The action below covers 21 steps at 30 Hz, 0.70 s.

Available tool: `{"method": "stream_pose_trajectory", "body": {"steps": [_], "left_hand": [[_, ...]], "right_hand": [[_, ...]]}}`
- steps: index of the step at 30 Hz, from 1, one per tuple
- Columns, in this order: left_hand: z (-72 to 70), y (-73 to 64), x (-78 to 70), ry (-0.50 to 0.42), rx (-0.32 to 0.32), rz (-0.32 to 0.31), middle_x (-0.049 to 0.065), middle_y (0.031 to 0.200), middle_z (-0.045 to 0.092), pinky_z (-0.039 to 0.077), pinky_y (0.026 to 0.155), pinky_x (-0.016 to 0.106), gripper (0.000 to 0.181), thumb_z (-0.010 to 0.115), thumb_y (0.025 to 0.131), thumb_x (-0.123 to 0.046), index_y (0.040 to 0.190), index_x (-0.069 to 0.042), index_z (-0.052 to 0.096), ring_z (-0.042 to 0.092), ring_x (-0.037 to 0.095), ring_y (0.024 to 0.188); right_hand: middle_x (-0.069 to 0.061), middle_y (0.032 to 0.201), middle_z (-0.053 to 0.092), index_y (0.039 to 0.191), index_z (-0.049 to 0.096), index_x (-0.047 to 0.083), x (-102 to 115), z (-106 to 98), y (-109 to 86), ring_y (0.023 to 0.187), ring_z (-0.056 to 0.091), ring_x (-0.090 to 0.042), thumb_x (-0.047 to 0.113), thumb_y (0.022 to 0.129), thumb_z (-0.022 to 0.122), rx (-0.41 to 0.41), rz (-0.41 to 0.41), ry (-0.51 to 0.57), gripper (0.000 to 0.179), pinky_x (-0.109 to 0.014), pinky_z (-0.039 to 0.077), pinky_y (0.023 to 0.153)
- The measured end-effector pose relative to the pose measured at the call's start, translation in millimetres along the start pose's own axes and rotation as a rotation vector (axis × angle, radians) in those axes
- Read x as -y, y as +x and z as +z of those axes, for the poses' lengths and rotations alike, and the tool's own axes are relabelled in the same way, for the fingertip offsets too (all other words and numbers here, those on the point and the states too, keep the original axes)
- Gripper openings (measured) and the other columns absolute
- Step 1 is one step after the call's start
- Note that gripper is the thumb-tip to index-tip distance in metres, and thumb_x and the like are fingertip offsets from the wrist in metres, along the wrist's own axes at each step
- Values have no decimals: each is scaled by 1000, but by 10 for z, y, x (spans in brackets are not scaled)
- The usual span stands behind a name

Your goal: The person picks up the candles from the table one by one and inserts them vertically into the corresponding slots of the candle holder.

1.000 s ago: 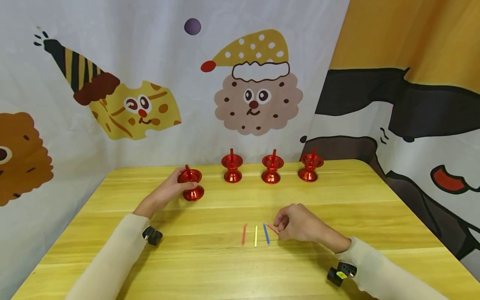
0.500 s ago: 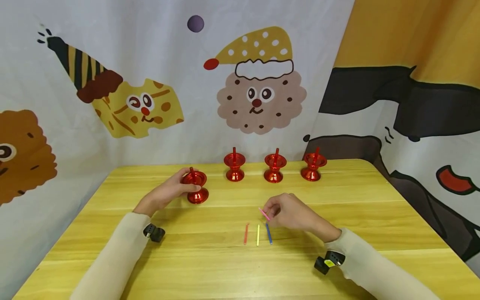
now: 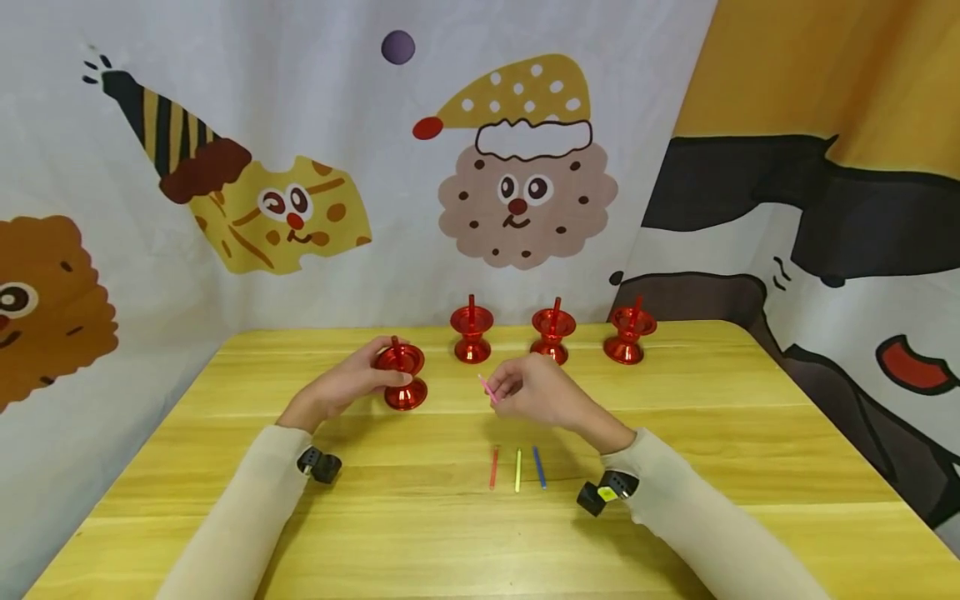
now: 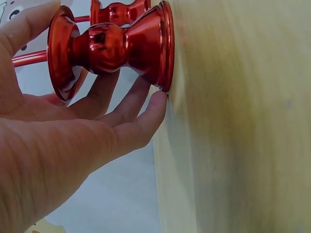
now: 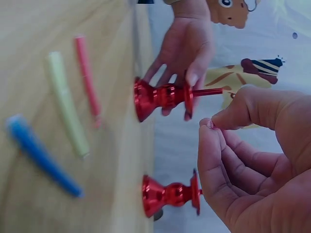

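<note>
My left hand (image 3: 345, 387) grips a shiny red candle holder (image 3: 406, 395) at the left of the table, thumb and fingers around its upper dish. The holder stands upright, a thin red post rising from the dish; in the left wrist view its foot (image 4: 163, 46) is right at the wood. Between thumb and fingertips my right hand (image 3: 543, 392) pinches a slim pink candle (image 3: 487, 389), raised over the table just right of that holder. Only the candle's end (image 5: 210, 124) shows in the right wrist view. Nearer me lie a red candle (image 3: 493, 468), a yellow candle (image 3: 517, 471) and a blue candle (image 3: 539, 468).
Along the back edge of the wooden table (image 3: 360, 533) stand three more red holders: a left one (image 3: 472, 346), a middle one (image 3: 553, 323) partly behind my right hand, and a right one (image 3: 624, 348). A cartoon-printed curtain (image 3: 322, 75) hangs close behind them.
My right hand has lifted the pink candle from beside the blue one and carried it left and away from me, toward the gripped holder. My left hand keeps its grip; the view shifts slightly.
</note>
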<state>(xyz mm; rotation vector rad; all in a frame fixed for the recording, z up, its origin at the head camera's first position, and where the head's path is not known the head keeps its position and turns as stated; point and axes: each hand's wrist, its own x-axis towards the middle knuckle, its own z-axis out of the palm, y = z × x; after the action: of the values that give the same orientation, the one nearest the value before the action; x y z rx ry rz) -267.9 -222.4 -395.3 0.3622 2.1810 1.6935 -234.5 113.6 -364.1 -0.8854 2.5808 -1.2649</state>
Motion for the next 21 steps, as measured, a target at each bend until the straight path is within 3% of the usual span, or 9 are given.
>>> {"method": "stream_pose_trajectory", "body": {"steps": [14,21], "left_hand": [[34,17,6,-5,18,-9,31,157,50,43,120,59,77,72,103,-13,165,3,29,55,44,142],[17,19,-1,9,35,-13,30,156,51,43,120,59,77,72,104,-14,166,2,29,55,42,142]], "right_hand": [[0,88,75,99,80,3,263,235,507,82,70,-16,4,94,81,-85,-43,161,6,-30,57,76],[-3,89,78,103,80,2,294,303,721,83,74,-19,5,100,78,-187,-90,238,5,-39,64,79]]}}
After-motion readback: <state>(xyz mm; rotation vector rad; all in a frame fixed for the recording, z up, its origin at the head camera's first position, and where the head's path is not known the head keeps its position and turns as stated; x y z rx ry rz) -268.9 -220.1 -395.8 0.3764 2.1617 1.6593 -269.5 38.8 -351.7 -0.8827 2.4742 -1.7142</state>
